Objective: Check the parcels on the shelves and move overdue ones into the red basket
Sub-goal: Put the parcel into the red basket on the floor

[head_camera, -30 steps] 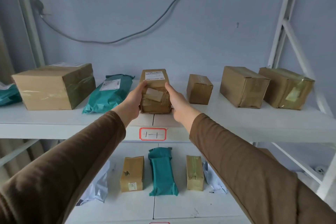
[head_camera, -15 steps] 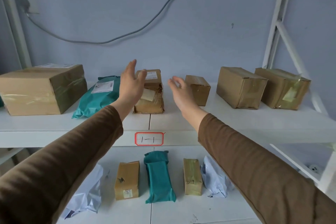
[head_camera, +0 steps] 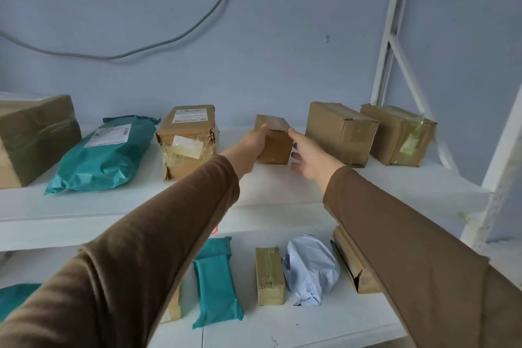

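A small plain brown box [head_camera: 275, 147] stands in the middle of the upper white shelf [head_camera: 282, 189]. My left hand [head_camera: 248, 147] grips its left side, thumb on the top edge. My right hand [head_camera: 313, 158] is at its right side, thumb at the top corner and fingers spread, straight, just touching the box. Left of it sits a torn, taped box with a white label [head_camera: 186, 141], with no hand on it. The red basket is not in view.
The upper shelf also holds a teal mailer bag [head_camera: 104, 152], a large box [head_camera: 34, 135] at far left and two taped boxes [head_camera: 339, 133] [head_camera: 398, 135] at right. Below lie a teal packet [head_camera: 217, 280], a small box [head_camera: 269, 274] and a pale blue bag [head_camera: 309, 268]. White frame uprights [head_camera: 389, 25] stand right.
Both hands let go of the labelled box, which stays on the shelf, and moved right to the small plain box. My view also shifted right.
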The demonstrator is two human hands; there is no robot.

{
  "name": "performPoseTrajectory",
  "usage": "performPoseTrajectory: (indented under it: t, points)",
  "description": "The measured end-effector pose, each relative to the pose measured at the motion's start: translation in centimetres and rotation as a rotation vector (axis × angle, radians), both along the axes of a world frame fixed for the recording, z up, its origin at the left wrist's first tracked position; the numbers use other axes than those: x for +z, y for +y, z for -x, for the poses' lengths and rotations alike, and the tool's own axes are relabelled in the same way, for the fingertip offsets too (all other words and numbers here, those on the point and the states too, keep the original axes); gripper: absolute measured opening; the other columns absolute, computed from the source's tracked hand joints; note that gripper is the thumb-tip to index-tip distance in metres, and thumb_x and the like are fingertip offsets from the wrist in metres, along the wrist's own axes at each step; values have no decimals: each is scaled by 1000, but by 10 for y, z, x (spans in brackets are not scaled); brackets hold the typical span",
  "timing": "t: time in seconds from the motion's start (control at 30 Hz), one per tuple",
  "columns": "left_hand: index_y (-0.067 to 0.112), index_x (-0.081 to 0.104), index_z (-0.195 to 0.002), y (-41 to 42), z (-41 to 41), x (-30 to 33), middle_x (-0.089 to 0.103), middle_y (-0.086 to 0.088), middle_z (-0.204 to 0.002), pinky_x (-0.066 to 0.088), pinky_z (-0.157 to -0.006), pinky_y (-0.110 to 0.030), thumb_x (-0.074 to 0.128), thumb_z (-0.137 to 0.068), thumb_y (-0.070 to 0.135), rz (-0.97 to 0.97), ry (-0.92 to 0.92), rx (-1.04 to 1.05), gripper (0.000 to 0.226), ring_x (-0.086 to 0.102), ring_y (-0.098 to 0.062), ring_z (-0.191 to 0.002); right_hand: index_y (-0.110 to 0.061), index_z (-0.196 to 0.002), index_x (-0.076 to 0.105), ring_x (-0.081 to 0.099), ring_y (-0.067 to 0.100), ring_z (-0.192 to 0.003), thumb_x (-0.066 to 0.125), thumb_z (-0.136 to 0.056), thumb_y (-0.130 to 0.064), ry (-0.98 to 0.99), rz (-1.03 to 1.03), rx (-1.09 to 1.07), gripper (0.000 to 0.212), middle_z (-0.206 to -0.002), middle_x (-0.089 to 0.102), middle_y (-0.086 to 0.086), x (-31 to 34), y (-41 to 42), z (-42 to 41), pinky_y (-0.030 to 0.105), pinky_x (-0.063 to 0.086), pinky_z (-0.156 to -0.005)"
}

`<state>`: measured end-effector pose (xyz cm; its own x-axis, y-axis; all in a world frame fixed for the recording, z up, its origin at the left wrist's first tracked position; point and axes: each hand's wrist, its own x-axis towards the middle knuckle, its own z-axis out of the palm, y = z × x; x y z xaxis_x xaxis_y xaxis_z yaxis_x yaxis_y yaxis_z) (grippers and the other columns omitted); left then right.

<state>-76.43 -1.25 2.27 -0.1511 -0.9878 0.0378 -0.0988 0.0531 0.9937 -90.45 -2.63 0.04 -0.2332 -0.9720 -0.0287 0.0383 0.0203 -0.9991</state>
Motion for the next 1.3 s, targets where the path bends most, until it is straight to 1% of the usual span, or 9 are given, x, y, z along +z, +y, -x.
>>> performPoseTrajectory:
  t: [0.1,0.2,0.37,0.53,0.73,0.87,1.07,1.2,1.3]
  points:
    - [14,53,-133,-3,5,-7,58,1,-100,47,-94,-31,42,-109,46,-21,119,-1,42,56,-13,-89,-26,-138,59,52,22,-133,59,-90,-67,-22,-2,81,63,-144,59,0,-4,-1,4,40,38,-98]
    - [20,47,-141,4,5,-10,56,-1,-124,43,-109,-38,41,-108,49,47,167,9,44,53,-16,-107,-33,-137,51,53,27,-129,55,-92,-67,-38,81,88,57,-137,59,-1,-5,22,2,45,40,-103]
    - [18,49,-130,67,1,-17,61,1,-128,38,-97,-38,43,-107,47,182,295,-25,37,54,-25,-131,-30,-111,51,61,22,-109,63,-96,-54,-159,321,40,31,-109,65,-7,-1,94,4,43,45,-90]
    - [18,56,-107,166,-1,-46,65,-4,-118,42,-111,-47,53,-108,27,323,475,-111,10,60,-21,-116,-23,-104,52,60,26,-113,70,-95,-31,-353,361,148,21,-109,66,0,-23,184,25,43,50,-94]
    - [17,60,-124,266,19,-95,58,-4,-129,51,-100,-42,70,-95,14,309,370,-51,31,59,-21,-103,-7,-144,50,60,27,-117,70,-80,-38,-511,240,266,74,-128,62,15,-77,295,64,39,53,-95]
    - [25,67,-118,319,42,-117,58,-1,-118,54,-81,-28,78,-88,13,225,344,-62,35,61,-18,-89,-12,-149,51,56,29,-122,55,-94,-47,-614,122,331,66,-143,57,25,-113,344,94,42,48,-99]
    - [23,71,-121,360,71,-130,55,-6,-118,52,-94,-40,84,-78,26,182,315,-86,45,66,-17,-85,-12,-149,53,54,33,-125,40,-99,-56,-696,42,413,69,-145,57,21,-139,374,127,47,45,-104]
    - [23,59,-116,374,77,-135,66,8,-106,54,-87,-31,83,-71,56,175,212,-76,61,68,-11,-91,-10,-156,37,49,37,-130,59,-88,-27,-565,153,542,74,-147,53,22,-148,382,148,64,31,-118]
    - [21,48,-111,377,79,-145,63,8,-117,53,-86,-18,83,-59,69,299,-12,-32,79,62,-8,-110,-18,-155,38,56,32,-122,52,-80,-3,-337,238,633,77,-134,58,17,-148,386,158,54,45,-111]
